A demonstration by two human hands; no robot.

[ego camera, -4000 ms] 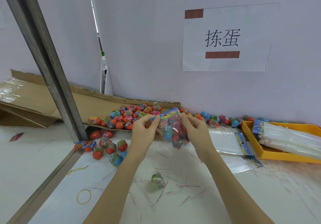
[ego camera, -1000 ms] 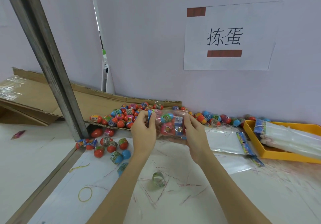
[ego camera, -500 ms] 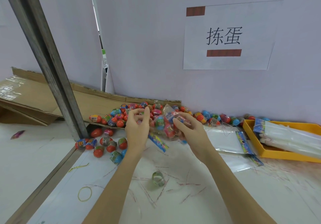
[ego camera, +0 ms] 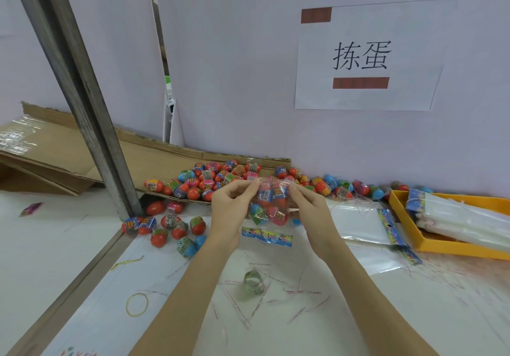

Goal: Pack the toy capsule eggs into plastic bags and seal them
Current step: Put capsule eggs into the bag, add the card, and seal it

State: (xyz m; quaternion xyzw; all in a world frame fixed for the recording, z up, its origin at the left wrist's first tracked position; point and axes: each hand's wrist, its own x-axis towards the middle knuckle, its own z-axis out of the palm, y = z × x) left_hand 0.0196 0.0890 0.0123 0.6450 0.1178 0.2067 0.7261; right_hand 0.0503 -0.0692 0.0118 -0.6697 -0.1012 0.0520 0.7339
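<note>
Pinching clear egg-filled plastic bag (ego camera: pixel 271 204) with left hand (ego camera: pixel 230 209) and right hand (ego camera: pixel 310 208); probably flipping it, printed header card (ego camera: pixel 267 236) dangling underneath, for sealing.

A white paper sign (ego camera: pixel 367 54) taped to the wall reads "拣蛋" in large black characters, with a brown strip of tape above and below. The print on the egg wrappers (ego camera: pixel 209 175) and the bag header (ego camera: pixel 267 236) is too small to read.

Eggs (ego camera: pixel 212 179) mostly orange/blue w/ multicolour bands; tray (ego camera: pixel 452 248) yellow (bag header (ego camera: pixel 267 236) blue, patterned).
</note>
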